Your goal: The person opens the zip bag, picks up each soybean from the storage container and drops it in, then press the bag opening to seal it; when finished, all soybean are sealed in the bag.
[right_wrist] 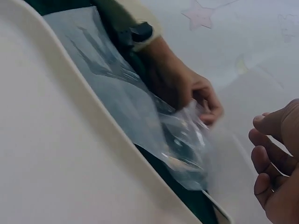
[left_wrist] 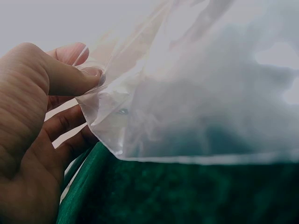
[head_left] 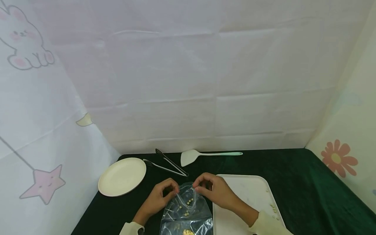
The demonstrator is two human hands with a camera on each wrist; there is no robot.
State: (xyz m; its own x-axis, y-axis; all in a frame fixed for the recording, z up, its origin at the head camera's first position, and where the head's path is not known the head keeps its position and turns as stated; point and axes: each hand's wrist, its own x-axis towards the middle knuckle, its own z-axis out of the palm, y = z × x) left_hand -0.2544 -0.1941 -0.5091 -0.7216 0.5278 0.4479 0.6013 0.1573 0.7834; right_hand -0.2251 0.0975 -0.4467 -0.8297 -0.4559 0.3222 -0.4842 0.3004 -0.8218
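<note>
A clear plastic bag (head_left: 188, 213) lies in front of me, its mouth facing away and drooping in a V. Several small pale yellow beans show in it, with a yellow clump lower down. My left hand (head_left: 160, 199) pinches the left edge of the mouth between thumb and forefinger; in the left wrist view the thumb (left_wrist: 77, 79) presses on the film. At the mouth's right edge my right hand (head_left: 217, 192) has thumb and forefinger together on the film. The right wrist view shows its curled fingers (right_wrist: 275, 154) beside the bag (right_wrist: 126, 102).
A white tray (head_left: 235, 195) stands right of the bag, with several beans (head_left: 274, 209) along its right side. An oval cream plate (head_left: 121, 178) is at the left. Metal tongs (head_left: 171, 166) and a white spatula (head_left: 189, 157) lie behind, on the dark green cloth (head_left: 293, 173).
</note>
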